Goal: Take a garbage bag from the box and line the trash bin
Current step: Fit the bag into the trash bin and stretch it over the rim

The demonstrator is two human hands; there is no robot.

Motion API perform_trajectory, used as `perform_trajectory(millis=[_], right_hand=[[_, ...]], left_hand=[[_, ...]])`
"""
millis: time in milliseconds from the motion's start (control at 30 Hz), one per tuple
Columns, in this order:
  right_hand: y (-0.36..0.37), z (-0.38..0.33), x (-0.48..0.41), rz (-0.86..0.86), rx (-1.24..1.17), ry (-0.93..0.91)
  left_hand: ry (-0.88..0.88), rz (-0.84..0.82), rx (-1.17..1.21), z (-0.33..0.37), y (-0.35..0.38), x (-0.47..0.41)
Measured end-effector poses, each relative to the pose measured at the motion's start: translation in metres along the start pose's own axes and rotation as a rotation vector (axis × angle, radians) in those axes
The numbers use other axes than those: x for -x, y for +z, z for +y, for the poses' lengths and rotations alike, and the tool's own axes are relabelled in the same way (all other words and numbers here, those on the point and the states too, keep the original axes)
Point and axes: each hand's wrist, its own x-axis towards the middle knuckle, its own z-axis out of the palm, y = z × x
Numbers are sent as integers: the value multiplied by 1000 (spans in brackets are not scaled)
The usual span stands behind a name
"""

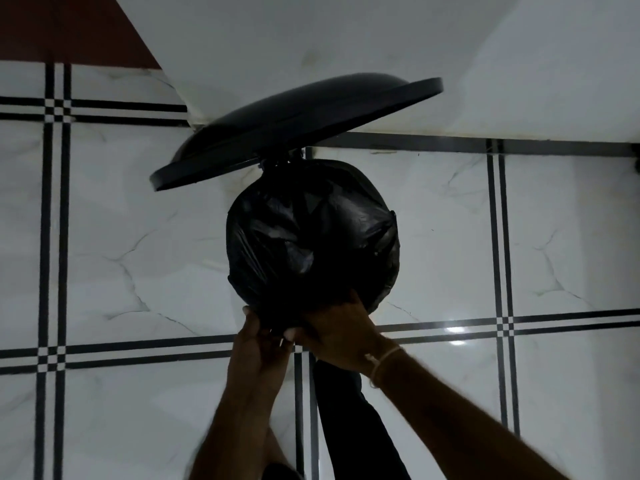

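Note:
A round black trash bin stands on the floor, seen from straight above, with a black garbage bag (311,233) draped over its mouth and hanging down into it. Its black lid (298,126) stands tilted open on the far side, hinged at the back. My left hand (259,344) and my right hand (339,330) meet at the near rim, both gripping the bag's edge there. The rim itself is hidden under the plastic. No box of bags is in view.
White marble-look floor tiles (138,258) with black double lines lie all around the bin. A white wall (381,46) rises just behind the lid. A dark trouser leg (346,420) stands below my hands.

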Motion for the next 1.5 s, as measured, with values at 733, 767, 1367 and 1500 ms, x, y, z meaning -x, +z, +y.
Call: perform_trajectory(millis=[733,767,1367,1500], right_hand=[[-114,106,-75,638,-891,610],[-114,100,-70,783,-689,557],[-60,90,-167,-136,-823,502],[-59,96,-160,-136,-764,589]], left_hand=[[768,162,-1135,92,68,-70],[791,163,-1148,92,67,-71],[1096,150,-1267,84,62,-84],[1110,150,-1272,83,62,-84]])
